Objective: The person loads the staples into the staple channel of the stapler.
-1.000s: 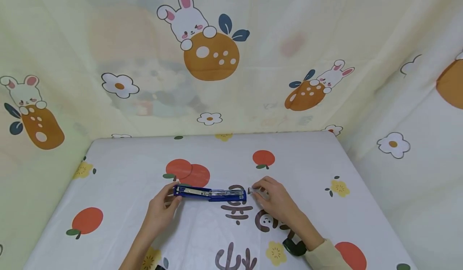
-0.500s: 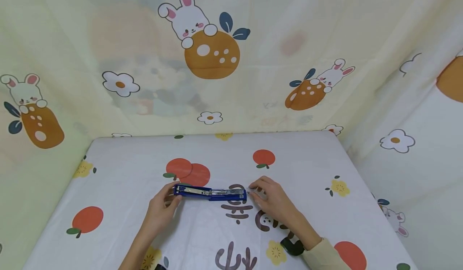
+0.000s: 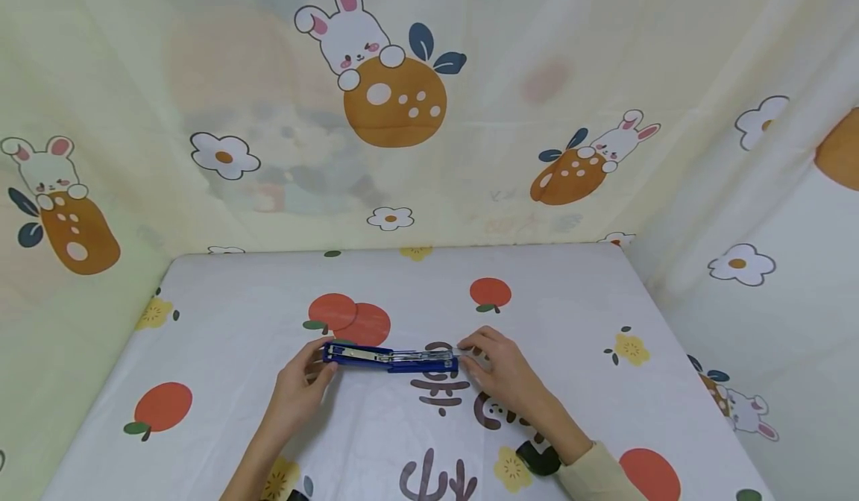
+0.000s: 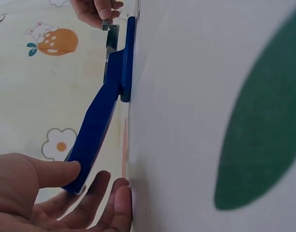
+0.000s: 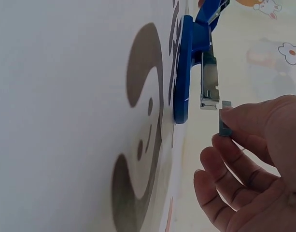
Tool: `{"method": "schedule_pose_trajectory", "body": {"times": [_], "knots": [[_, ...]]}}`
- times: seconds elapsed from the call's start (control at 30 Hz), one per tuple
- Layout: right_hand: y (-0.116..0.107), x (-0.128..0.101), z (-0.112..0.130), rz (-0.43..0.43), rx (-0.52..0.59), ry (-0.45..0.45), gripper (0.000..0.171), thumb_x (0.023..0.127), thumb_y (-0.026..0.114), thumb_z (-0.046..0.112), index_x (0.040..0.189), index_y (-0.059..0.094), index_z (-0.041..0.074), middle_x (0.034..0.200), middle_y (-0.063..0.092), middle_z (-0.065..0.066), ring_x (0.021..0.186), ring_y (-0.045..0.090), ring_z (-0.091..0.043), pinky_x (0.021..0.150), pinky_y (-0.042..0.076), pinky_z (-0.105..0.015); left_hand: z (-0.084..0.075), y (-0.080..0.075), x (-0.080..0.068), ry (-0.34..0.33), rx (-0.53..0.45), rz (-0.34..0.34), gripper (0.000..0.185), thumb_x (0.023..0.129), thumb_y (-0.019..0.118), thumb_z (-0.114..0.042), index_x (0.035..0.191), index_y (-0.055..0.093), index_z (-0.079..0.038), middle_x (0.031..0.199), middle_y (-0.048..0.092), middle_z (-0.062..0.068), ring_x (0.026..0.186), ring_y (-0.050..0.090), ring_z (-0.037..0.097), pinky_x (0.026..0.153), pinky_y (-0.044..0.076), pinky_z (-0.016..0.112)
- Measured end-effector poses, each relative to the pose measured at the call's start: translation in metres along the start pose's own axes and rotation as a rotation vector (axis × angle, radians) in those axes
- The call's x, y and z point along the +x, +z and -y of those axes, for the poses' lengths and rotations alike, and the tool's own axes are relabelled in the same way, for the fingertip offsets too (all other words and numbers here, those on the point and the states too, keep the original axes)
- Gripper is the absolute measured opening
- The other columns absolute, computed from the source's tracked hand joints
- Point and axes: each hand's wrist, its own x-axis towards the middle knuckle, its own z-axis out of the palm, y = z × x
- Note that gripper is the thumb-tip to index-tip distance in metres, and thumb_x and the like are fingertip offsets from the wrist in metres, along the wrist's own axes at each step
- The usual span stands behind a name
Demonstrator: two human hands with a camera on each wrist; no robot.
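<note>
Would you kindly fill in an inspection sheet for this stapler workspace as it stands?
Surface: table under a white fruit-print cloth.
Job's things: blue stapler lying opened out flat; small strip of staples just off its metal magazine end.
Clutter: nothing seen.
Hands: left hand holds the stapler's lifted arm; right hand pinches the staples.
Cables: nothing seen.
Surroundings: bunny-print curtain behind and on both sides.
</note>
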Motion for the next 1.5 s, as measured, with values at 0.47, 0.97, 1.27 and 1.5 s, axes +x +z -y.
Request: {"method": "schedule_pose_trajectory", "body": {"times": [0.47, 0.97, 1.27, 1.5], "knots": [[0.007, 0.001, 0.000, -0.012, 0.008, -0.036, 0.017, 0.088, 0.073, 0.018, 0.105, 0.071, 0.016, 0.101, 0.063, 0.008, 0.090, 0.062, -0.012, 0.076, 0.058, -0.028, 0.000, 0.000, -0.001, 0.006, 0.000, -0.008, 0.046, 0.097, 0.061, -0.018, 0.140, 0.050, -0.025, 0.136, 0.060, 0.014, 0.119, 0.062, 0.031, 0.098, 0.056, 0.043], [0.007, 0.001, 0.003, -0.034, 0.034, -0.082, 0.018, 0.087, 0.074, 0.015, 0.104, 0.071, 0.015, 0.100, 0.065, 0.004, 0.087, 0.061, -0.013, 0.072, 0.058, -0.031, 0.001, 0.001, 0.000, -0.002, -0.013, -0.009, 0.046, 0.097, 0.061, -0.018, 0.141, 0.050, -0.025, 0.136, 0.060, 0.015, 0.119, 0.063, 0.031, 0.096, 0.057, 0.041], [0.008, 0.003, 0.005, -0.013, 0.042, -0.075, 0.018, 0.087, 0.073, 0.015, 0.105, 0.071, 0.014, 0.101, 0.065, 0.004, 0.088, 0.063, -0.011, 0.078, 0.059, -0.033, 0.003, 0.002, 0.000, -0.005, -0.008, -0.006, 0.046, 0.097, 0.060, -0.019, 0.141, 0.049, -0.027, 0.137, 0.059, 0.013, 0.120, 0.062, 0.029, 0.098, 0.056, 0.040], [0.011, 0.005, 0.008, 0.013, 0.024, -0.068, 0.016, 0.089, 0.072, 0.018, 0.105, 0.071, 0.017, 0.101, 0.064, 0.008, 0.088, 0.062, -0.007, 0.079, 0.059, -0.028, 0.002, 0.001, -0.001, -0.004, -0.008, -0.010, 0.045, 0.097, 0.061, -0.019, 0.140, 0.049, -0.026, 0.137, 0.060, 0.013, 0.119, 0.063, 0.028, 0.097, 0.056, 0.040]]}}
